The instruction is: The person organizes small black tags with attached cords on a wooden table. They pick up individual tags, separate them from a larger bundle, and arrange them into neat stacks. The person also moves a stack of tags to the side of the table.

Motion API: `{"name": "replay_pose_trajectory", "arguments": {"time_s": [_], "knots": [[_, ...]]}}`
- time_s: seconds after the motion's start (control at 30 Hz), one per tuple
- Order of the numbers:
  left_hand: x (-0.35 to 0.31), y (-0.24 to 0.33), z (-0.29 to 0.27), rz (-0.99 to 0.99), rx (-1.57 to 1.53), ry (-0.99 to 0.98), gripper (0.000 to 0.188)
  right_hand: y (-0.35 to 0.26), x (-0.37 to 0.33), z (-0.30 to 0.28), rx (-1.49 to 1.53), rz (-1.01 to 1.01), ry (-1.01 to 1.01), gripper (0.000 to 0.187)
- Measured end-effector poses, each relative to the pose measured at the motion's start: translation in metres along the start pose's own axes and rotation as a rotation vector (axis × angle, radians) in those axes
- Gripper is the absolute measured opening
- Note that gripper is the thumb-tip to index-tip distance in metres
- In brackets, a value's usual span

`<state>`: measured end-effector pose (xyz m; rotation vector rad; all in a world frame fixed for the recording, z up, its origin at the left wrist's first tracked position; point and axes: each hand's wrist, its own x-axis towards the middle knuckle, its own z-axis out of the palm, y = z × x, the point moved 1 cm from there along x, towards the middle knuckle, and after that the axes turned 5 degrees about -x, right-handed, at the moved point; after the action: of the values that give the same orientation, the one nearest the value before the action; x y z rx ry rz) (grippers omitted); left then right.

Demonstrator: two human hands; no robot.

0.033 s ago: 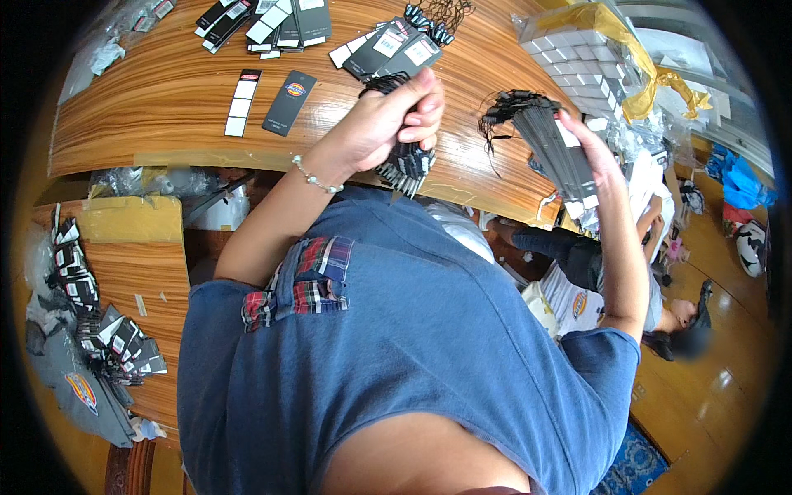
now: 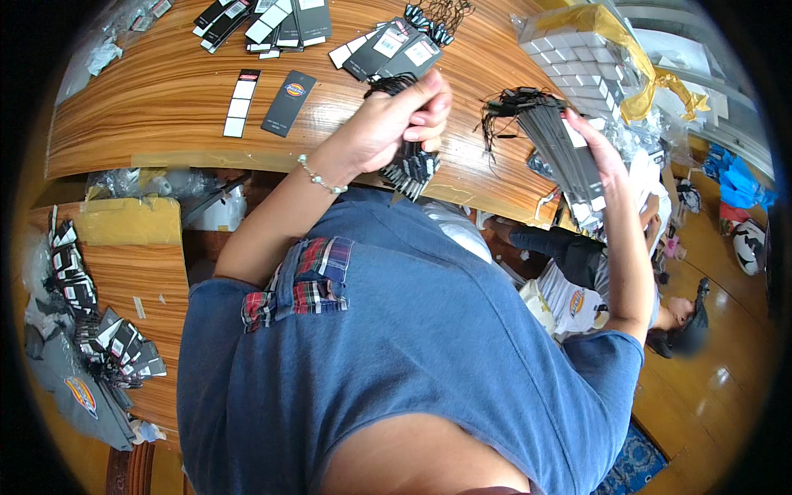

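L hand (image 2: 404, 124) grips one tag bundle (image 2: 412, 172) w/ curled fingers; R hand (image 2: 602, 153) pinches tag stack (image 2: 554, 140). Loose strings (image 2: 520, 101) may tangle b/c they hang free.

The middle of one tag bundle (image 2: 412, 171) is covered by the left fingers (image 2: 428, 118); the tabletop (image 2: 148, 103) is cut off along its far edge.

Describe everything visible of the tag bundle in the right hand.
The tag bundle is a thick stack of narrow dark-grey tags, apparently card, mostly edge-on, slightly fanned. Black cords bunch at its far end, loose strands hanging left. It slants, near end rightward, toward the wooden table's right side. The right hand grips its right side, where a white patch shows.
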<state>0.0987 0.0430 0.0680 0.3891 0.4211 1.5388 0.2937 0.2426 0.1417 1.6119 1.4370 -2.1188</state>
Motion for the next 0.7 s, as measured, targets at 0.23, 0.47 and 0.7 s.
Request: {"name": "replay_pose_trajectory", "arguments": {"time_s": [0.23,0.47,0.7], "knots": [[0.013,-0.024,-0.007,-0.211,-0.093,-0.059,0.036,-0.058,-0.041,0.049,-0.098,-0.063,0.154,0.036],[0.017,-0.045,-0.010,-0.245,0.041,-0.152,0.043,-0.083,-0.044,0.088,-0.110,-0.084,0.101,0.038],[0.028,-0.041,-0.021,-0.186,-0.329,-0.177,0.062,-0.055,-0.041,0.093,-0.087,-0.119,-0.017,0.060]]}}
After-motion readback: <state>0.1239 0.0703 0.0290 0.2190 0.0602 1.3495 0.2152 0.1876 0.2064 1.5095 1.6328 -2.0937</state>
